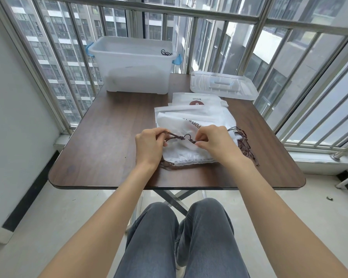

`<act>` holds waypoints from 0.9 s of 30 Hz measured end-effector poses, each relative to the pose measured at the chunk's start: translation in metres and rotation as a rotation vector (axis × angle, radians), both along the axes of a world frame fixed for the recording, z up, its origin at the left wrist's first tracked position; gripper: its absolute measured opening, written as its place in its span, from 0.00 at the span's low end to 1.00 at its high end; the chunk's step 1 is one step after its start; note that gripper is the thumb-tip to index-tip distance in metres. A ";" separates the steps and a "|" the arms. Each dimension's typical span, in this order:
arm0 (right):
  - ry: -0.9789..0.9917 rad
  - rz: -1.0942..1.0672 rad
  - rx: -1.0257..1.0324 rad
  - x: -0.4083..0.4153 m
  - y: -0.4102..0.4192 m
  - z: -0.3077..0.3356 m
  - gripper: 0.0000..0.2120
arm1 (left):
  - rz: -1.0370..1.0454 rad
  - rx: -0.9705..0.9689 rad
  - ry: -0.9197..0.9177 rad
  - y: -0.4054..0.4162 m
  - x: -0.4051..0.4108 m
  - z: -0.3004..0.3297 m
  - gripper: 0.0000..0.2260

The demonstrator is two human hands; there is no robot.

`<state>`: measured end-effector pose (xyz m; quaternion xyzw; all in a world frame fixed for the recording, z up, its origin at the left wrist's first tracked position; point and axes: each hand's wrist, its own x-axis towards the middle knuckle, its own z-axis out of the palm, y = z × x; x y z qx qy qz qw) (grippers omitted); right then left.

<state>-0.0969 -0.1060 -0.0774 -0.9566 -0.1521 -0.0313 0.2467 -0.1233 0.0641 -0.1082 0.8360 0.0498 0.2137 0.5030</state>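
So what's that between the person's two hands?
A thin dark brown cord with a knot, pinched by the left hand and the right hand, above a white fabric drawstring bag. The head view shows it.

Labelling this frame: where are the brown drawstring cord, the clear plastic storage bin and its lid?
brown drawstring cord (181,137): head view, knotted middle.
clear plastic storage bin (137,77): head view, front wall.
clear plastic lid (222,85): head view, centre.

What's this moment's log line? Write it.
left hand: pinches brown cord | right hand: pinches brown cord | cord: knotted, over white bag | bin: open, lid beside
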 end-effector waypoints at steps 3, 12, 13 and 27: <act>-0.013 -0.021 -0.033 0.001 0.002 0.000 0.06 | 0.017 0.042 -0.004 -0.001 -0.001 0.003 0.08; -0.050 -0.073 -0.094 0.002 -0.002 -0.007 0.07 | 0.043 0.038 0.012 0.003 0.004 -0.001 0.10; -0.055 -0.076 -0.085 0.001 -0.001 -0.008 0.07 | 0.051 0.028 0.014 0.003 0.004 -0.001 0.10; -0.092 -0.129 -0.029 -0.002 -0.002 -0.010 0.06 | 0.132 -0.071 0.050 0.006 0.009 -0.001 0.10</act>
